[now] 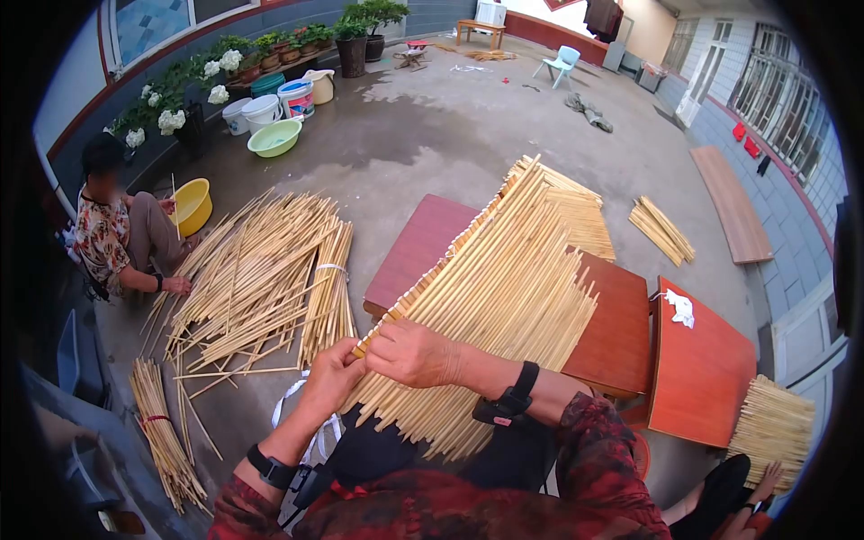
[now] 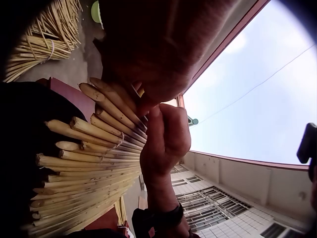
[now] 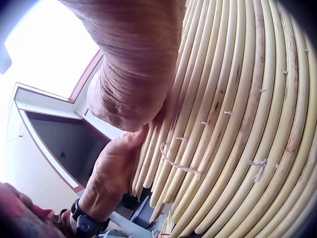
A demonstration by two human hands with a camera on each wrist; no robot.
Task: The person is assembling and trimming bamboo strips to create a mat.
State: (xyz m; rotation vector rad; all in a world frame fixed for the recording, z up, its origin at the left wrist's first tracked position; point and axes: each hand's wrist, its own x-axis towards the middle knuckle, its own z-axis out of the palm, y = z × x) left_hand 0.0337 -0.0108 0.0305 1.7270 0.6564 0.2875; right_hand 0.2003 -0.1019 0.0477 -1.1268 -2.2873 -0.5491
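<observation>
A mat of peeled plant stalks [image 1: 477,297], laid side by side and stitched with thread, slants across the head view from my lap onto low tables. My left hand [image 1: 331,382] grips its near left corner, thumb and fingers curled at the edge stalks. Right beside it my right hand [image 1: 412,353] bends over the same edge, fingers curled on the outermost stalks, fingertips hidden. Pinkish thread [image 3: 181,166] crosses the stalks near their cut ends in the right wrist view. Those ends [image 2: 74,144] fan out beside both hands in the left wrist view.
Loose stalks [image 1: 243,288] and a tied bundle [image 1: 162,432] lie on the left floor, where a seated person [image 1: 112,225] reaches to them. Reddish tables [image 1: 697,369] stand at right, one bearing a white cloth [image 1: 679,308]. Another person's hand [image 1: 769,481] touches a smaller stalk mat [image 1: 774,423].
</observation>
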